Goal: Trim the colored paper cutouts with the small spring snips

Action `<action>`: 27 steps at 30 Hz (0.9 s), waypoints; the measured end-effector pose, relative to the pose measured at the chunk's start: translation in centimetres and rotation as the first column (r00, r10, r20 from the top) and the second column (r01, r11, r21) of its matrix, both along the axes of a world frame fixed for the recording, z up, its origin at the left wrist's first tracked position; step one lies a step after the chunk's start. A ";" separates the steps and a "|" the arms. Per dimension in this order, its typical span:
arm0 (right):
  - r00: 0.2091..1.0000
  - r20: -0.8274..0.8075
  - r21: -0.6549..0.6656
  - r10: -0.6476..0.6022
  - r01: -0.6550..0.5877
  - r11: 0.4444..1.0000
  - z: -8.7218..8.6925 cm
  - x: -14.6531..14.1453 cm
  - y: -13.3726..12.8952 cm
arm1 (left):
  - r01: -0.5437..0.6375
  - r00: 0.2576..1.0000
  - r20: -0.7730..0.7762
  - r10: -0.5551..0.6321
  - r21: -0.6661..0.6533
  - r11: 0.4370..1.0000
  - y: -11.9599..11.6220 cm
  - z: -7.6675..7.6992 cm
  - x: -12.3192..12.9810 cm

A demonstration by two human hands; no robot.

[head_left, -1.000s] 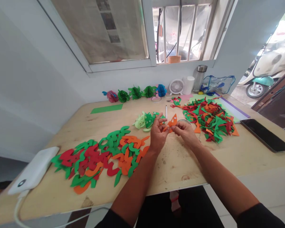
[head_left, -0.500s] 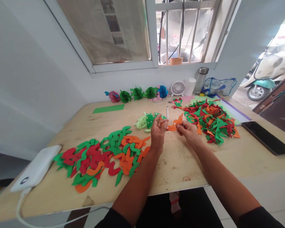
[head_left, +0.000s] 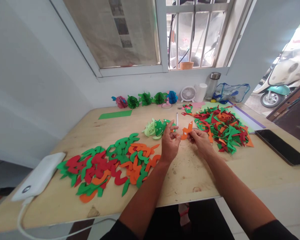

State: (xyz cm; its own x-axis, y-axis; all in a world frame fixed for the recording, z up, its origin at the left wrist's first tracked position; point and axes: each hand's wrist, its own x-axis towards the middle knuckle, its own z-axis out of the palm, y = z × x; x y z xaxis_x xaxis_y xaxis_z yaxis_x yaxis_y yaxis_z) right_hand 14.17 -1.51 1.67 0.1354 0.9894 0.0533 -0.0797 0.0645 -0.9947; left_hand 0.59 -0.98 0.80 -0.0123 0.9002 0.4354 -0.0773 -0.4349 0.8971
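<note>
An orange paper piece with small white squares [head_left: 185, 133] is held above the middle of the table between both hands. My right hand [head_left: 198, 137] pinches its right side. My left hand [head_left: 170, 141] is at its left end, thumb and a finger closed on it while other fingers are raised. Just behind my left hand lie a green paper piece with white marks [head_left: 159, 127] and pale green strips [head_left: 150, 128]. A white pen [head_left: 177, 119] lies beyond the hands.
Curved red, green and orange cutouts [head_left: 120, 150] spread at left, by a white power bank [head_left: 38, 175]. Scraps [head_left: 227, 128] are heaped at right, near a phone [head_left: 281, 146]. Paper figures [head_left: 145, 98], a fan [head_left: 188, 94] and a bottle [head_left: 212, 86] line the wall.
The orange piece has turned and bent between the fingers. My left hand has shifted slightly right, its fingers curling more toward the piece's left end.
</note>
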 end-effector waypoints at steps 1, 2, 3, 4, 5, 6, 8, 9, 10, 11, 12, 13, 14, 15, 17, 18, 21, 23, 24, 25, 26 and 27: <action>0.999 -0.027 -0.017 -0.022 0.021 1.000 -0.1 0.0 0.0 | -0.001 1.000 -0.010 0.001 0.004 1.000 0.0 -0.1 0.0; 0.998 -0.054 -0.033 -0.043 0.041 0.999 -0.1 0.1 0.1 | -0.003 1.000 -0.021 0.003 0.008 1.000 0.0 -0.2 0.0; 0.995 -0.081 -0.047 -0.062 0.058 0.997 -0.1 0.1 0.1 | -0.006 0.999 -0.033 0.006 0.012 1.000 0.0 -0.2 0.0; 0.992 -0.106 -0.058 -0.074 0.068 0.996 -0.1 0.1 0.2 | -0.011 0.999 -0.046 0.012 0.016 1.000 0.0 -0.3 0.0; 0.989 -0.129 -0.064 -0.080 0.072 0.995 0.0 0.1 0.2 | -0.017 0.998 -0.059 0.018 0.019 1.000 0.0 -0.3 0.1; 0.986 -0.145 -0.063 -0.079 0.070 0.996 0.0 0.1 0.2 | -0.025 0.997 -0.071 0.027 0.021 0.999 0.0 -0.3 0.1; 0.987 -0.148 -0.043 -0.066 0.060 0.997 0.2 0.1 0.1 | -0.041 0.995 -0.093 0.043 0.024 0.999 0.0 -0.2 0.1; 0.990 -0.129 -0.026 -0.051 0.048 0.999 0.2 0.1 0.1 | -0.046 0.993 -0.106 0.048 0.026 0.999 0.0 -0.2 0.1; 0.994 -0.101 -0.008 -0.034 0.034 0.999 0.3 0.1 0.0 | -0.048 0.992 -0.119 0.051 0.030 0.998 0.0 -0.1 0.1; 0.997 -0.071 0.008 -0.016 0.017 1.000 0.3 0.1 0.0 | -0.047 0.990 -0.134 0.052 0.035 0.998 -0.1 -0.1 0.0; 0.999 -0.046 0.022 0.000 0.001 1.000 0.3 0.1 -0.1 | -0.046 0.988 -0.147 0.051 0.040 0.998 -0.1 -0.1 0.0; 0.999 -0.034 0.035 0.012 -0.011 0.999 0.2 0.2 -0.1 | -0.044 0.987 -0.155 0.050 0.043 0.998 -0.2 0.0 0.0; 0.999 -0.035 0.045 0.018 -0.016 0.999 0.2 0.2 -0.1 | -0.045 0.986 -0.159 0.052 0.044 0.998 -0.2 0.0 0.0; 0.999 -0.046 0.053 0.019 -0.016 0.998 0.2 0.2 -0.1 | -0.051 0.986 -0.158 0.058 0.044 0.998 -0.2 0.1 -0.1; 0.997 -0.069 0.059 0.024 -0.019 0.998 0.2 0.2 -0.1 | -0.069 0.986 -0.149 0.074 0.036 0.997 -0.2 0.2 -0.1; 0.997 -0.076 0.058 0.028 -0.024 0.998 0.2 0.2 -0.1 | -0.079 0.986 -0.143 0.083 0.030 0.996 -0.2 0.2 -0.2; 0.997 -0.078 0.043 0.029 -0.026 0.999 0.2 0.1 -0.1 | -0.088 0.987 -0.136 0.089 0.014 0.996 -0.1 0.3 -0.2; 0.996 -0.089 0.032 0.003 0.000 0.999 0.2 0.2 -0.1 | -0.078 0.987 -0.141 0.080 0.015 0.997 -0.1 0.4 -0.3; 0.995 -0.100 0.027 -0.016 0.019 0.999 0.2 0.2 0.0 | -0.072 0.986 -0.147 0.074 0.021 0.997 -0.1 0.4 -0.3; 0.993 -0.114 0.025 -0.037 0.040 0.999 0.2 0.3 0.0 | -0.065 0.985 -0.155 0.069 0.029 0.997 -0.1 0.4 -0.3; 0.990 -0.125 0.024 -0.060 0.064 0.998 0.1 0.3 0.1 | -0.059 0.984 -0.168 0.064 0.039 0.998 -0.1 0.4 -0.3; 0.988 -0.132 0.028 -0.083 0.087 0.996 0.1 0.4 0.1 | -0.053 0.981 -0.183 0.061 0.050 0.997 -0.2 0.5 -0.3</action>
State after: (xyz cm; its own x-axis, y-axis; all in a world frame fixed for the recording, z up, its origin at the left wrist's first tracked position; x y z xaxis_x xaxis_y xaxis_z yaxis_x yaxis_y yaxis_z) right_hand 14.55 -1.38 1.78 0.2269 0.9719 0.0627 -0.2014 0.1098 -0.9733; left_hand 0.33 -1.13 1.25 0.0215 0.8798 0.4748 0.1137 -0.4740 0.8731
